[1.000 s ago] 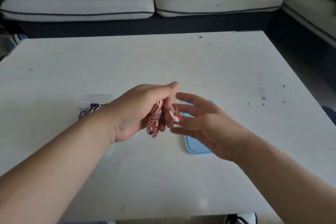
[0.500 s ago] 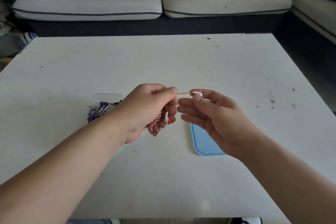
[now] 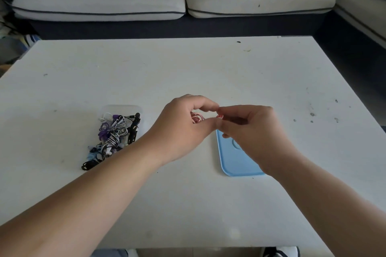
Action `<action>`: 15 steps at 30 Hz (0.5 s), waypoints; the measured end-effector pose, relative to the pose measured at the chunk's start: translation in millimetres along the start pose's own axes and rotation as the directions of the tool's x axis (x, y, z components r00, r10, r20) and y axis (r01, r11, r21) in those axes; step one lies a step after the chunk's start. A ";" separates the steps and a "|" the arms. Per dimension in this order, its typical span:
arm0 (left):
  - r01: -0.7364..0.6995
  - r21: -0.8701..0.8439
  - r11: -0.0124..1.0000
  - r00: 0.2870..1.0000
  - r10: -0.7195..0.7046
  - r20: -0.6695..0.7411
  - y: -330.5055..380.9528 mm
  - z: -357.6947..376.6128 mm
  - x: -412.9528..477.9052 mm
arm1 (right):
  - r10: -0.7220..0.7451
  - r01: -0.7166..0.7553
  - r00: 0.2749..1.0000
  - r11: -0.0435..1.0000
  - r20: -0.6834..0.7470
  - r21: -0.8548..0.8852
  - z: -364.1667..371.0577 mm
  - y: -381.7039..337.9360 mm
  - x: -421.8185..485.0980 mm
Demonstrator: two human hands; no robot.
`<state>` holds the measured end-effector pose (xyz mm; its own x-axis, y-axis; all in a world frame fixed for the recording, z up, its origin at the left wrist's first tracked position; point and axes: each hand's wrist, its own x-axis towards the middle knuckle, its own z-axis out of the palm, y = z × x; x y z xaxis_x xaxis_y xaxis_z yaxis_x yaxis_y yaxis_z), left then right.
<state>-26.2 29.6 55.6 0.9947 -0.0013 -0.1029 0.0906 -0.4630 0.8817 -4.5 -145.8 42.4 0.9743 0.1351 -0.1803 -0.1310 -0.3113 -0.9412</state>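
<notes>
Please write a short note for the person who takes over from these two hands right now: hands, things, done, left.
Left hand grips the coiled red-and-white cable above the table. Right hand pinches the same cable beside it.
Blue lid lies flat under the right hand; wound earphones pile at the clear box to the left.
Done: cable mostly coiled.
Left: probably secure the end, then put it with the others.

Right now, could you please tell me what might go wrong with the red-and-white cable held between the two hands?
1. The left hand and right hand pinch the red-and-white cable above the table, so the coil could slip and unwind.
2. The earphone bundles already seem to spill past the clear container; one more may tangle or fall out.
</notes>
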 end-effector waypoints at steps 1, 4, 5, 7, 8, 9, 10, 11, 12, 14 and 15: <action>0.002 -0.015 1.000 1.000 -0.002 -0.005 -0.1 1.7 1.0 | -0.012 0.012 1.000 1.000 -0.003 -0.003 -0.4 -0.3 0.1; -0.019 -0.074 0.997 1.000 0.020 0.013 1.1 6.5 4.5 | -0.023 0.024 1.000 0.999 -0.011 0.023 -7.5 -5.2 -0.8; -0.024 -0.073 0.997 1.000 0.025 0.014 1.9 7.8 5.4 | -0.021 0.021 1.000 1.000 -0.002 0.015 -10.8 -6.2 -1.2; -0.018 -0.065 0.998 1.000 0.020 0.017 3.7 11.1 7.9 | -0.011 0.011 1.000 1.000 0.024 -0.011 -17.9 -6.6 -2.1; -0.004 -0.067 0.998 1.000 0.005 0.008 4.4 13.1 9.5 | -0.001 0.002 1.000 1.000 0.023 -0.020 -22.3 -5.7 -1.6; 0.016 -0.075 0.997 1.000 -0.017 -0.011 4.6 14.3 10.7 | 0.005 -0.005 1.000 1.000 -0.001 -0.021 -26.0 -4.7 0.7; 0.037 -0.087 0.995 0.999 -0.041 -0.034 4.6 15.3 12.3 | 0.010 -0.011 0.998 1.000 -0.056 -0.020 -31.1 -2.1 4.7; 0.060 -0.103 0.993 0.997 -0.065 -0.050 5.0 18.4 13.9 | 0.023 -0.026 0.991 0.999 -0.135 -0.020 -38.5 3.2 9.9; 0.080 -0.117 0.990 0.994 -0.087 -0.059 5.7 20.5 14.9 | 0.040 -0.046 0.975 0.999 -0.220 -0.027 -45.5 9.3 16.1; 0.103 -0.139 0.985 0.992 -0.112 -0.058 7.5 25.7 15.8 | 0.067 -0.110 0.936 0.988 -0.345 -0.105 -59.0 26.2 29.1; 0.106 -0.149 0.983 0.992 -0.115 -0.058 7.8 27.8 15.8 | 0.077 -0.144 0.927 0.977 -0.367 -0.160 -62.6 34.9 34.2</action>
<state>-11.1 1.3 48.0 0.9787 0.1032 -0.1774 0.2016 -0.3236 0.9245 35.8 -210.9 21.3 0.9604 -0.2438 -0.1351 -0.2394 -0.4736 -0.8475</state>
